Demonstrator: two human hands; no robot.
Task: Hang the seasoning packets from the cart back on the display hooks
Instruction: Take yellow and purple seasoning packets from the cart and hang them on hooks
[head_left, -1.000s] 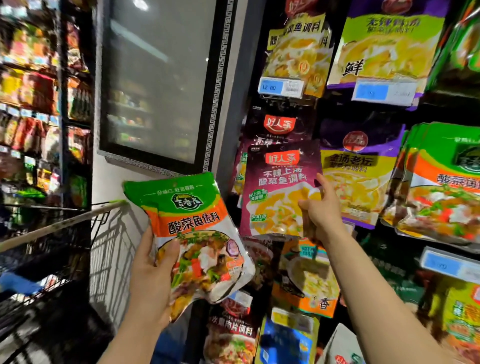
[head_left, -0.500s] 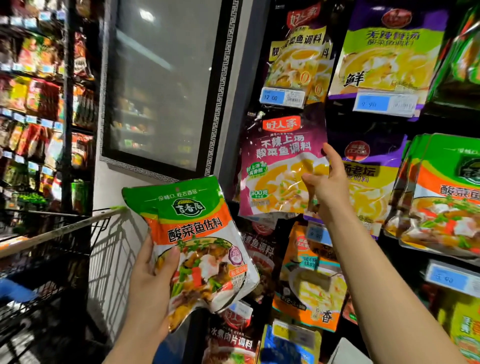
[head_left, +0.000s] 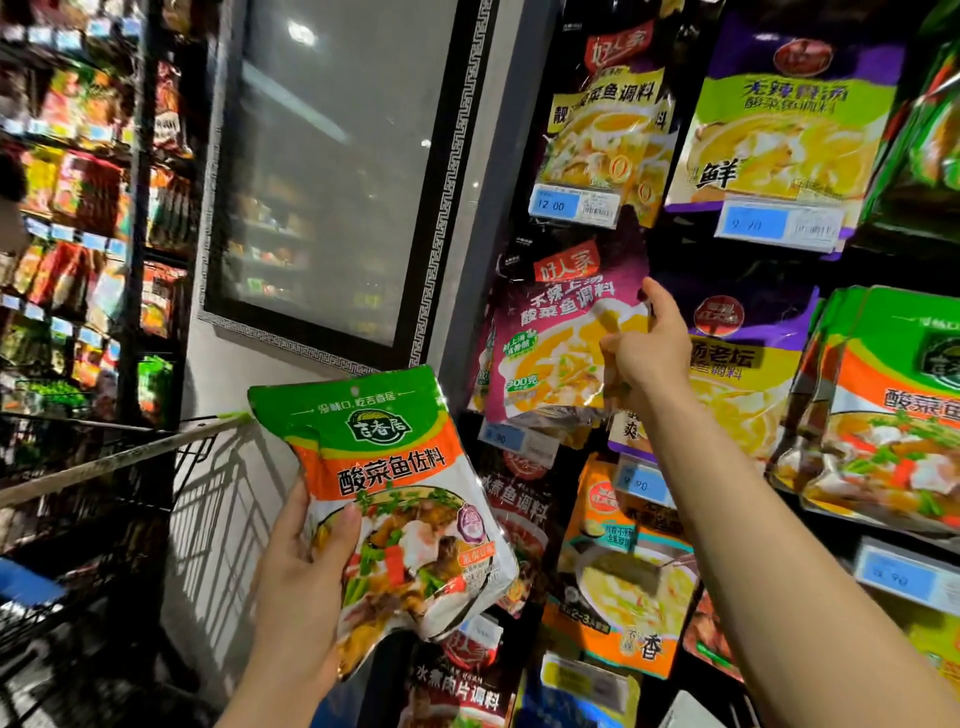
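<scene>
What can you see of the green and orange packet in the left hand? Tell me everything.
The green and orange packet is a glossy plastic pouch: green top with a small hang hole, orange band with white lettering, a food photo on white below. It is crinkled and tilted, its top leaning left. The left hand grips its lower left part, thumb across the front. It is held in the air, on no hook, in front of the lower hanging packets, beside the cart.
</scene>
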